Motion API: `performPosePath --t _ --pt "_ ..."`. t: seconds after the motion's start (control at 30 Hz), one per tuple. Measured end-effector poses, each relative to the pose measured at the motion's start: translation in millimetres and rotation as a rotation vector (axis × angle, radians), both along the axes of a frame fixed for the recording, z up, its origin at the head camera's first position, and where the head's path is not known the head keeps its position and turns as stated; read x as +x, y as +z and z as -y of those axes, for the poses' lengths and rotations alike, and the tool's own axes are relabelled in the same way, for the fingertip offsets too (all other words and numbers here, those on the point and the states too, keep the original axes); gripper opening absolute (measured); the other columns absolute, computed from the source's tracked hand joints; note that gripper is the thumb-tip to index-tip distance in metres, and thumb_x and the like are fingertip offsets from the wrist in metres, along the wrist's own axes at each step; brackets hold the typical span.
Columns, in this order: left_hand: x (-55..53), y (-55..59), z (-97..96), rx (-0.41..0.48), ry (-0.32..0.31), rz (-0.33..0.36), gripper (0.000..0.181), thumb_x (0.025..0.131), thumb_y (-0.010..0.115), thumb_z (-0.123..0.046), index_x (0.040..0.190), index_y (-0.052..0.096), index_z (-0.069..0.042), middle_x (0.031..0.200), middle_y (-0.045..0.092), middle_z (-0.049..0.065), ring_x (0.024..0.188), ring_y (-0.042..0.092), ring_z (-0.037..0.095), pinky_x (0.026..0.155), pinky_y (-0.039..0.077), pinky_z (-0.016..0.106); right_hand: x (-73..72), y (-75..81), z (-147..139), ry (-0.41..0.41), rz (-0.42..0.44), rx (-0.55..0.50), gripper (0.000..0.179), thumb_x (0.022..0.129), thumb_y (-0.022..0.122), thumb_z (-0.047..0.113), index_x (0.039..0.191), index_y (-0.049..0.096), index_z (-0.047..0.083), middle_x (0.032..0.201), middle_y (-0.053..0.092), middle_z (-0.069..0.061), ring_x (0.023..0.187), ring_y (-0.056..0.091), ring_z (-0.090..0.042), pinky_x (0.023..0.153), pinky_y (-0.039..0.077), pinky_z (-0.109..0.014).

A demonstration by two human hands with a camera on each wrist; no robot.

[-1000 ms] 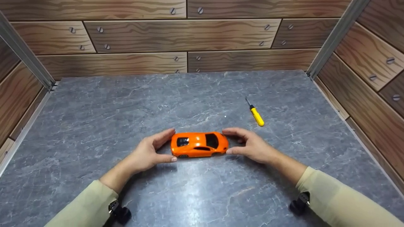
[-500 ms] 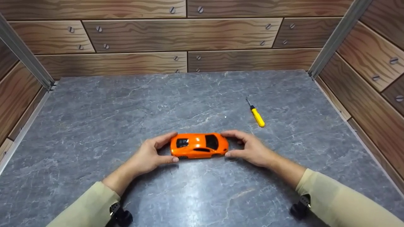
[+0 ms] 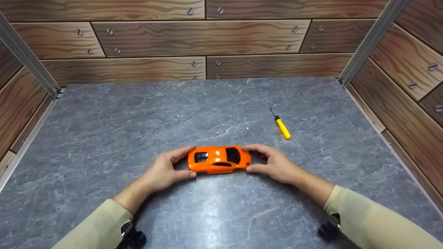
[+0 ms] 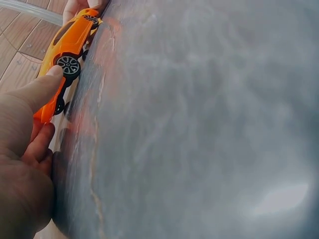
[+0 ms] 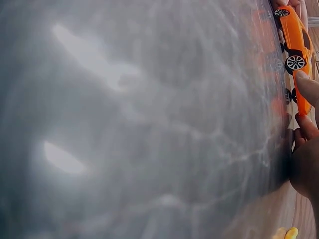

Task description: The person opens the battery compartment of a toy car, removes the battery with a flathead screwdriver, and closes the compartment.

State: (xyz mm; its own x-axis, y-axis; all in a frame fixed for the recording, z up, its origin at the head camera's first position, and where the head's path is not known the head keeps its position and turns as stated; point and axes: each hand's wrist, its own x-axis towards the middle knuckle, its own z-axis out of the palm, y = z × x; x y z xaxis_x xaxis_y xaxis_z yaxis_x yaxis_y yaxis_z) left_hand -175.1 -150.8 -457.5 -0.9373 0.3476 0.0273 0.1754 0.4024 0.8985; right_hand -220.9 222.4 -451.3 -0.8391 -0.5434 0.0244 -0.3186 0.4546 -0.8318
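Note:
An orange toy car [image 3: 219, 159] with dark windows sits level near the middle of the table in the head view, its nose to the right. My left hand [image 3: 166, 169] grips the rear end, thumb on the near side and fingers at the far side. At the front end, my right hand [image 3: 277, 164] holds the car the same way. In the left wrist view the left thumb lies against a black wheel of the car [image 4: 75, 42]. The right wrist view has the right thumb close by a wheel of the car [image 5: 297, 37]. Whether the wheels touch the table cannot be told.
A yellow-handled screwdriver [image 3: 282, 128] lies beyond the right hand, its tip pointing away. The grey marbled table [image 3: 121, 114] is bounded by wood-patterned walls [image 3: 200, 38] at the back and sides. Metal posts [image 3: 363, 41] stand at the back corners.
Both hands have drawn in slightly, their fingers and thumbs now closer against the car's ends. The car has hardly shifted, and the screwdriver lies where it was.

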Motion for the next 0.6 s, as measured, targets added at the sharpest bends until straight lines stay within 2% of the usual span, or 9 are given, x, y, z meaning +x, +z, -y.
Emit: performPosePath --t 0.2,0.43,0.6 --pt "0.5 0.3 -0.1 -0.003 0.002 -0.008 0.084 0.083 0.092 -0.022 0.157 0.053 -0.013 0.156 0.055 0.007 0.149 0.045 0.027 0.128 0.023 0.052 0.2 -0.2 0.3 -0.009 0.005 0.009 0.060 0.089 0.088 0.025 0.144 0.066 0.023 0.147 0.064 0.001 0.141 0.052 -0.025 0.120 0.035 -0.051" --pt "1.8 2.1 -2.2 -0.005 0.012 0.004 0.083 0.082 0.092 -0.020 0.156 0.054 -0.014 0.156 0.055 0.005 0.149 0.045 0.024 0.128 0.024 0.048 0.9 1.1 0.5 -0.008 0.008 0.003 0.060 0.089 0.088 0.024 0.145 0.066 0.021 0.147 0.064 -0.001 0.141 0.052 -0.027 0.120 0.035 -0.053" --pt "-0.2 0.6 -3.0 0.033 0.009 0.008 0.081 0.083 0.092 -0.019 0.155 0.054 -0.009 0.155 0.056 0.009 0.148 0.047 0.025 0.127 0.027 0.046 -0.1 2.3 1.1 -0.023 0.009 0.020 0.060 0.089 0.088 0.026 0.145 0.066 0.023 0.147 0.064 0.002 0.140 0.053 -0.024 0.118 0.038 -0.049"
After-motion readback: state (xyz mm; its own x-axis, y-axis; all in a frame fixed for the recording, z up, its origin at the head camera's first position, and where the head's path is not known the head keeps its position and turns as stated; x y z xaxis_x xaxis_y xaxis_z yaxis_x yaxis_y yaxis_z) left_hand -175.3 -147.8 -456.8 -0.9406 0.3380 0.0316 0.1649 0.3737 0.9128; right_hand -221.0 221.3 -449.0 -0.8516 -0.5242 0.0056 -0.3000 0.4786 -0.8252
